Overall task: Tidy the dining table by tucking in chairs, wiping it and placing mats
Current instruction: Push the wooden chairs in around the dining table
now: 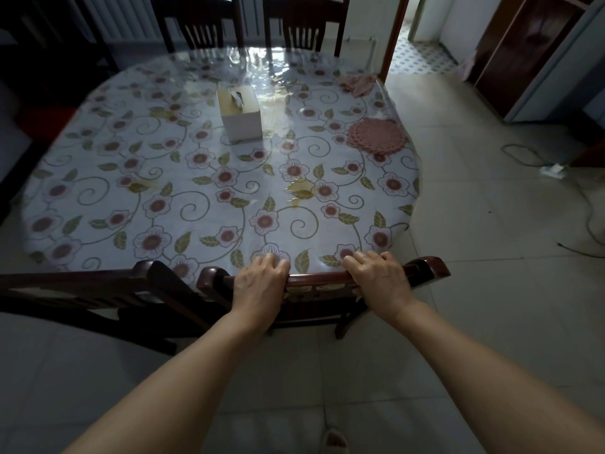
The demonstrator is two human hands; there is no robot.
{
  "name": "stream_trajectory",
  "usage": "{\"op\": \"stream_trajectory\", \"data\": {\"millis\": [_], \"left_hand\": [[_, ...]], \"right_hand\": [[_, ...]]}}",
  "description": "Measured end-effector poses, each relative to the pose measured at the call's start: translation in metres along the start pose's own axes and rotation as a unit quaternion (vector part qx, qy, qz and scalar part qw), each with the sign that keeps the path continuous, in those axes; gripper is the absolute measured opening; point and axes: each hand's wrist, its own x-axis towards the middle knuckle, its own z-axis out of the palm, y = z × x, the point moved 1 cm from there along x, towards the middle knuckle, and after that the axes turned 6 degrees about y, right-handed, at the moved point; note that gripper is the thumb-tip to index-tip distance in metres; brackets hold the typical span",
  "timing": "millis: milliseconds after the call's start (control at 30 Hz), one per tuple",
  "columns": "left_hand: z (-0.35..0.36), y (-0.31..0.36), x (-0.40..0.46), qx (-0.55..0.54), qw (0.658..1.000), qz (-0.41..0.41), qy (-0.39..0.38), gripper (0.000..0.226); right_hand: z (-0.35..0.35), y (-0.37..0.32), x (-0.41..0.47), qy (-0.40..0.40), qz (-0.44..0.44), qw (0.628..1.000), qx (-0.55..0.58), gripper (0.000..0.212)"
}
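Observation:
A dark wooden chair (pixel 425 268) stands at the near edge of the dining table (pixel 114 191), which wears a flowered cloth under clear plastic. My left hand (pixel 262 280) and my right hand (pixel 379 280) both grip the chair's top rail, fingers curled over it. A stack of round pink crocheted mats (pixel 376 136) lies at the table's right edge. A crumpled pink cloth (pixel 358 84) lies at the far right of the table. A yellowish wet spill (pixel 299 188) shows on the plastic near the middle.
A second dark chair (pixel 98 290) stands at the near left, its back touching the gripped one. Two more chairs (pixel 199 31) (pixel 304 31) sit at the far side. A white tissue box (pixel 240 113) stands mid-table. Cables and a power strip (pixel 553 170) lie on the tiled floor right.

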Motion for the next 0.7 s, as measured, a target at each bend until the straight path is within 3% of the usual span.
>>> {"op": "stream_trajectory", "data": {"millis": [433, 700], "left_hand": [[-0.006, 0.003, 0.014, 0.01, 1.0, 0.007, -0.01, 0.025], [-0.006, 0.007, 0.015, 0.017, 1.0, 0.004, -0.003, 0.023]], "right_hand": [[0.006, 0.003, 0.009, -0.006, 0.056, 0.998, -0.006, 0.025], [0.001, 0.015, 0.014, -0.061, 0.021, 0.998, -0.007, 0.024]]}}
